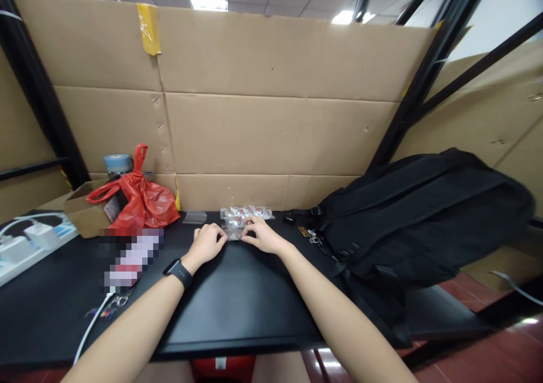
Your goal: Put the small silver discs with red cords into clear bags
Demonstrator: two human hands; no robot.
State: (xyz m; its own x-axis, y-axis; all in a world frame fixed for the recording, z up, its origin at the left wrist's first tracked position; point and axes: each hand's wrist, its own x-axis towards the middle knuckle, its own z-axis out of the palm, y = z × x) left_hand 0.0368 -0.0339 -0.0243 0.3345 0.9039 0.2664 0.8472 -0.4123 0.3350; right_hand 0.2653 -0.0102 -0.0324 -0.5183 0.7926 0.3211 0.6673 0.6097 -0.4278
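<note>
Small clear packets with red marks [246, 212] lie in rows on the black table [237, 298], near the cardboard at the back. My left hand [206, 244], with a dark watch on the wrist, has its thumb and fingers pinched at the left end of the nearest packet [234, 235]. At that packet's right end is my right hand [262, 236], its thumb and index finger closed on the edge. The packet lies flat on the table between both hands. A flat clear plastic piece [195, 218] rests behind my left hand.
A black backpack [424, 213] covers the right side, with keys [314, 237] beside it. At left are a red plastic bag [144, 202], a small carton [87, 210], a blurred-out phone-like object [133, 258] on a white cable and a power strip [38, 253].
</note>
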